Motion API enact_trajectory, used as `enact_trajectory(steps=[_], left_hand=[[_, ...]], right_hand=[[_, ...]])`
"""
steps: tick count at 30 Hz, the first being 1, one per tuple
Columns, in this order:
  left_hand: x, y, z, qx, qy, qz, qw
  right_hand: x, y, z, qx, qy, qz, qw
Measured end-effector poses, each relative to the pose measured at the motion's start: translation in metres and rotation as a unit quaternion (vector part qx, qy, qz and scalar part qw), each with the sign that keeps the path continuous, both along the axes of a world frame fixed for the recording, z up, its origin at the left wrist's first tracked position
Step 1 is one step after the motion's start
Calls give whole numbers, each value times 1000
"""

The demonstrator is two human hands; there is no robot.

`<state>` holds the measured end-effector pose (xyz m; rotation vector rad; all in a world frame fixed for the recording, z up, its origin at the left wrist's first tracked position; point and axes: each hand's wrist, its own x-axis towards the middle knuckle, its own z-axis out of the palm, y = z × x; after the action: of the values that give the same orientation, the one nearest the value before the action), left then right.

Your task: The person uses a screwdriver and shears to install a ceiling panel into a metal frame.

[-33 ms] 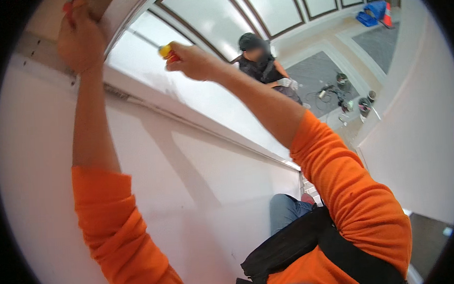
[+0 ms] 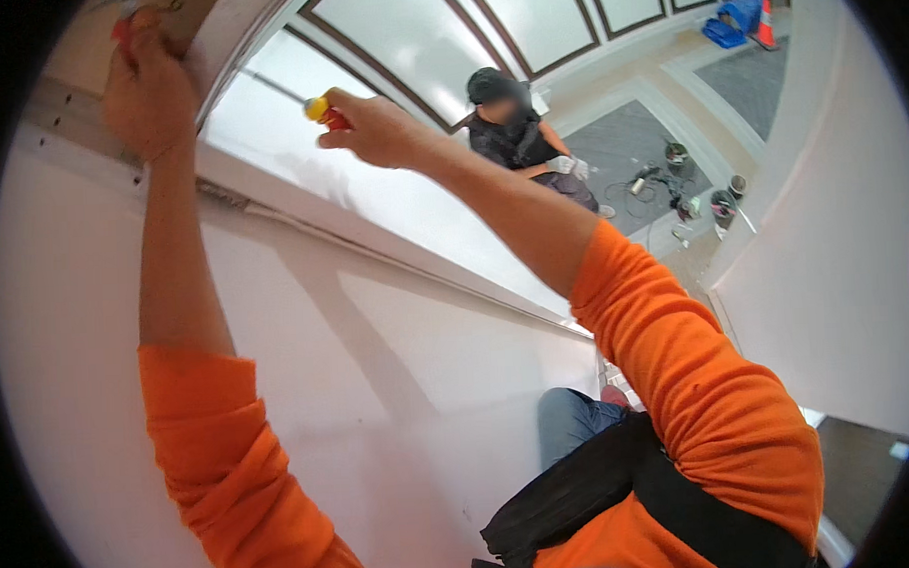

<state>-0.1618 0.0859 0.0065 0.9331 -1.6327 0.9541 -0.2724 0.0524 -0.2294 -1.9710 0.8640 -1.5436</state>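
My right hand [image 2: 374, 129] grips a screwdriver [image 2: 318, 110] by its yellow and red handle. The thin metal shaft points up and left toward the white frame edge [image 2: 229, 82]. At the upper left, my left hand [image 2: 150, 99] is raised against the brownish top of the frame [image 2: 83, 117], where several small dark holes show. Its fingers are closed around a small red thing [image 2: 122, 33], mostly hidden by the hand. A small metal piece [image 2: 174, 4] shows just beyond those fingers.
A white wall [image 2: 309, 409] fills the near left, and a pale panel [image 2: 826, 301] stands at the right. Below, a person [image 2: 514, 127] in dark clothes and gloves sits near buckets [image 2: 722, 207] and cables. A blue bundle [image 2: 736, 22] and an orange cone [image 2: 765, 25] lie farther off.
The view has shifted slightly. Both my hands sit a little farther left in the picture, and more of the metal piece beyond my left fingers shows. Both grips look the same.
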Motion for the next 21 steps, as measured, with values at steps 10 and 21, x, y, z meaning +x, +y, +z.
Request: enact_trajectory(steps=[10,21], left_hand=[[-12,20,-2,16,29,-31,999],[-12,27,1,29,66,-13,997]], right_hand=[[-12,4,-5,51,-81,85,992],[-10,-1,2,138,-57,167,975]])
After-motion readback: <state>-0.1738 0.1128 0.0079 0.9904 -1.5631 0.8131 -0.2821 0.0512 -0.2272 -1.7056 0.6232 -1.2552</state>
